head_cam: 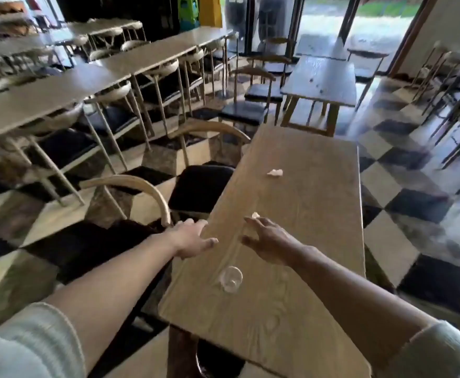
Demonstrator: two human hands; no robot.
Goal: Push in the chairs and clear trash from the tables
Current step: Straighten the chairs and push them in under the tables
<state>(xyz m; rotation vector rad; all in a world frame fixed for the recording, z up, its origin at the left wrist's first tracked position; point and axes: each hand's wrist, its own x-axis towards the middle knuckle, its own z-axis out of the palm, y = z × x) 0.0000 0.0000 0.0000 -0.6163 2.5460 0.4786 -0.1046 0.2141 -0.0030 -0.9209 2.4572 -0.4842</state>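
Observation:
A long wooden table runs away from me. On it lie a crumpled white paper scrap far up, a smaller white scrap just beyond my right fingertips, and a clear plastic cup near me. My right hand hovers over the tabletop, fingers spread, holding nothing. My left hand rests open on the table's left edge, beside the curved backrest of a wooden chair with a dark seat. A second such chair stands further along, partly under the table.
Rows of pale tables with tucked-in chairs fill the left. A darker table with chairs stands ahead near glass doors. More chairs line the right. The floor is black-and-white checkered, with an aisle on each side of my table.

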